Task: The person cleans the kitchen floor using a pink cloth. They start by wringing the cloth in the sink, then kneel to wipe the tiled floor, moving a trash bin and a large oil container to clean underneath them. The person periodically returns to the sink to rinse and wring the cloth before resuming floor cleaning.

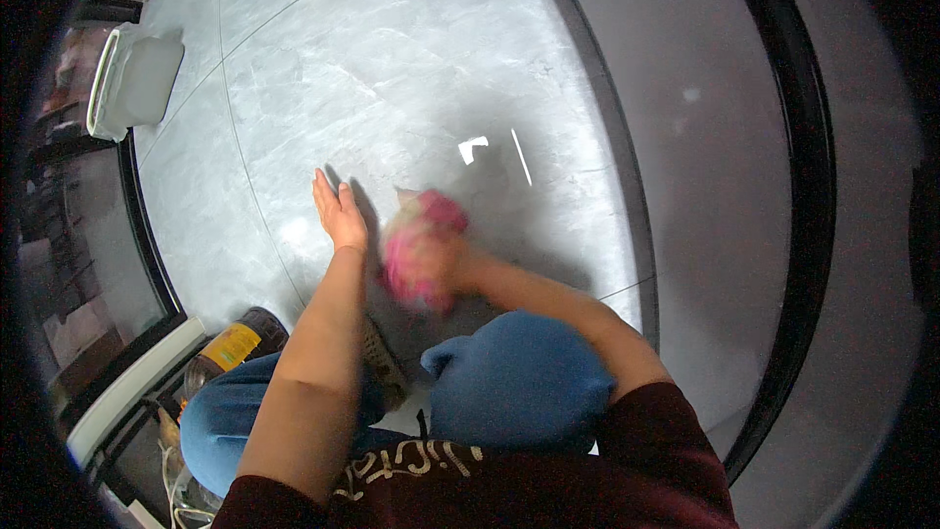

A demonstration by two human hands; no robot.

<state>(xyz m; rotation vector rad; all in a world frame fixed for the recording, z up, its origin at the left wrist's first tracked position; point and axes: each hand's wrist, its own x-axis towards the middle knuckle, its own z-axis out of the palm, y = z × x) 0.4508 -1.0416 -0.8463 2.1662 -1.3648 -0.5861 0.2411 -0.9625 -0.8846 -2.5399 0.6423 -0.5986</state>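
Observation:
My right hand (444,261), blurred by motion, is on a pink and cream cloth (422,250) against the grey marbled tile floor (323,88). The fingers are bunched in the cloth, which partly hides them. To its left, my left hand (339,214) is held over the floor with its thumb and fingers apart and nothing in it; its shadow falls just to the right. Whether it touches the tiles I cannot tell. Both of my knees, in blue trousers, are bent below the hands.
A white plastic bin with a liner (150,81) stands at the upper left beside a black-framed glass panel. A dark bottle with a yellow label (231,345) lies near my left knee, by a rack (139,411). A dark border strip (624,132) curves along the right.

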